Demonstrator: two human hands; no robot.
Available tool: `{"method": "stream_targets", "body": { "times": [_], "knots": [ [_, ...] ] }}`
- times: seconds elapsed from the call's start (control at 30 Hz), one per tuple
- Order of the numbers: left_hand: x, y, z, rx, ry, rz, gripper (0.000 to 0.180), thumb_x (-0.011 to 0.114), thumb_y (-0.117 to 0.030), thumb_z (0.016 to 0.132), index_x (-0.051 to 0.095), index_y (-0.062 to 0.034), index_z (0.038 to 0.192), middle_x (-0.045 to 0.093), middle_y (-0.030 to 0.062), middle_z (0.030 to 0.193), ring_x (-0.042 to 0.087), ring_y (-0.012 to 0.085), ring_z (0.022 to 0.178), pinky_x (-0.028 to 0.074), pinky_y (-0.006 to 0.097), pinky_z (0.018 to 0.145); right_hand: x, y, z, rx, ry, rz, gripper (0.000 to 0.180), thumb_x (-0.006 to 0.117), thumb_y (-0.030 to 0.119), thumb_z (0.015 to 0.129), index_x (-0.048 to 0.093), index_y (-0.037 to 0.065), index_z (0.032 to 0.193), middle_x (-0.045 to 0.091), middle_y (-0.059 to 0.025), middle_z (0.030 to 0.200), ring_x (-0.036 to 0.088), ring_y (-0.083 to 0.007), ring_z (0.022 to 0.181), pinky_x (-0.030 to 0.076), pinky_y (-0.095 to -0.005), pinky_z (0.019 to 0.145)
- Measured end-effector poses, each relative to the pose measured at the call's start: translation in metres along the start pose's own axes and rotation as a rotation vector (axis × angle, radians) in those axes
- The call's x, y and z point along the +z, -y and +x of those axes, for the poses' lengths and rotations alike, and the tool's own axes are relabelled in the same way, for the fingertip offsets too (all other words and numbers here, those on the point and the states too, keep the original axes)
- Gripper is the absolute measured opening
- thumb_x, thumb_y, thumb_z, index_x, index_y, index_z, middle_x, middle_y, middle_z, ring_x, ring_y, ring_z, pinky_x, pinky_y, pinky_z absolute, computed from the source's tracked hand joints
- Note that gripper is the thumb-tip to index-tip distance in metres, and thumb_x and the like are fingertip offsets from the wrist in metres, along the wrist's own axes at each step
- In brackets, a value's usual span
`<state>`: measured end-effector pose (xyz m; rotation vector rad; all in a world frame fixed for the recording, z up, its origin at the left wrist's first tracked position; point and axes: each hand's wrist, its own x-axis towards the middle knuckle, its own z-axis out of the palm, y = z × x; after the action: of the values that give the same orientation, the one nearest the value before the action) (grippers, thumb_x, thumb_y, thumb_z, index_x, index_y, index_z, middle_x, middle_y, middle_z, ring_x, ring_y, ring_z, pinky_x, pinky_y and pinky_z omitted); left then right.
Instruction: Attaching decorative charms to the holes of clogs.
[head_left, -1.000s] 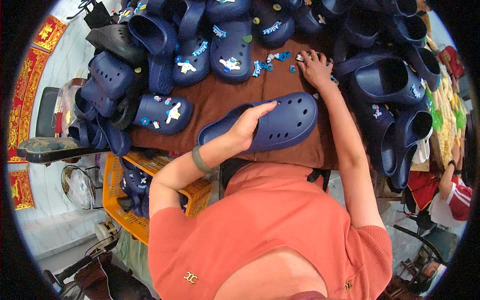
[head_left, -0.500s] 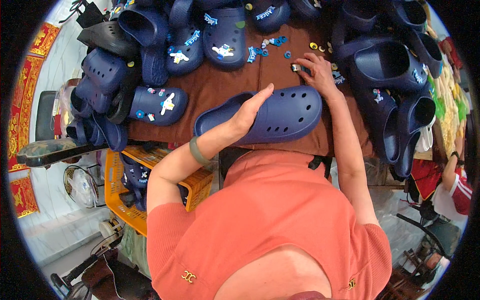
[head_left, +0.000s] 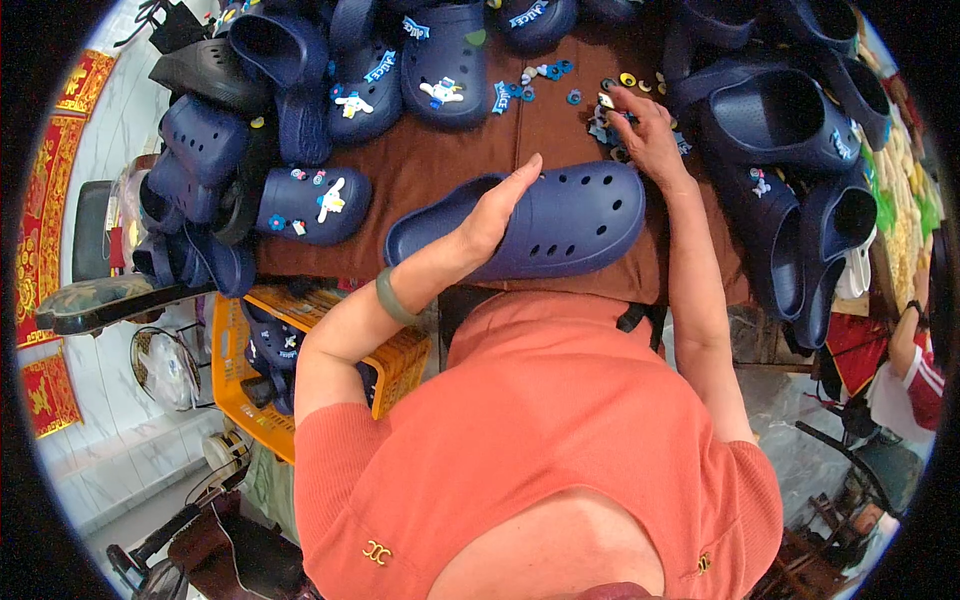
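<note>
A plain navy foam clog [head_left: 590, 222], with holes across its toe, lies sideways on the brown cloth [head_left: 450, 155] in front of me. My left hand [head_left: 490, 220] is wrapped over its middle, with the thumb side along the opening's edge. Beyond the toe, my right hand [head_left: 652, 138] reaches over a small heap of shoe charms [head_left: 603, 128]. Its thumb and fingers pinch a small whitish charm [head_left: 606, 101], whose shape is too small to make out. Loose blue and white charms [head_left: 548, 72] are scattered left of that hand.
Decorated navy clogs [head_left: 445, 70] stand at the back, and another clog [head_left: 315, 205] sits left. More clogs [head_left: 775, 120] crowd the right side. An orange crate [head_left: 255, 415] holding clogs is below the table's left edge. A person's arm [head_left: 905, 345] shows far right.
My right hand has moved a little away from me, over the charm heap, with the fingers now nearer its far side. The left hand and the clog have stayed nearly in place.
</note>
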<state>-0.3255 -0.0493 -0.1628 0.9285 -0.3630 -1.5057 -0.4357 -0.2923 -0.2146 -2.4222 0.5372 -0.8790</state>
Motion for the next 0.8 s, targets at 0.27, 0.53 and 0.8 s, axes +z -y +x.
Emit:
{"method": "stream_targets", "body": {
  "times": [0.27, 0.53, 0.8],
  "knots": [
    [0.004, -0.003, -0.004, 0.019, 0.028, 0.032, 0.053, 0.030, -0.041, 0.100, 0.054, 0.0031, 0.120, 0.062, 0.0126, 0.113, 0.062, 0.0181, 0.100, 0.047, 0.029, 0.090, -0.027, -0.003, -0.003, -0.003, 0.182, -0.130, 0.024, 0.069, 0.019, 0.079, 0.066, 0.010, 0.100, 0.065, -0.0070, 0.097, 0.052, -0.0259, 0.109, 0.036, -0.0408, 0.096],
    [0.007, -0.004, -0.004, 0.004, 0.041, 0.040, 0.056, 0.029, -0.042, 0.100, 0.053, 0.0044, 0.121, 0.061, 0.0136, 0.116, 0.061, 0.0197, 0.103, 0.047, 0.031, 0.092, -0.056, -0.005, -0.016, 0.162, 0.360, 0.140, 0.017, 0.067, 0.012, 0.079, 0.065, 0.004, 0.094, 0.066, -0.0085, 0.088, 0.060, -0.0238, 0.092, 0.044, -0.0332, 0.085],
    [0.007, -0.005, -0.004, -0.009, 0.020, 0.066, 0.056, 0.029, -0.041, 0.100, 0.053, 0.0047, 0.122, 0.061, 0.0140, 0.117, 0.061, 0.0206, 0.104, 0.046, 0.032, 0.094, -0.064, -0.013, -0.032, 0.312, 0.153, 0.053, 0.019, 0.060, 0.005, 0.082, 0.064, 0.001, 0.100, 0.067, -0.0138, 0.094, 0.064, -0.0297, 0.091, 0.048, -0.0338, 0.081]
  ]
}}
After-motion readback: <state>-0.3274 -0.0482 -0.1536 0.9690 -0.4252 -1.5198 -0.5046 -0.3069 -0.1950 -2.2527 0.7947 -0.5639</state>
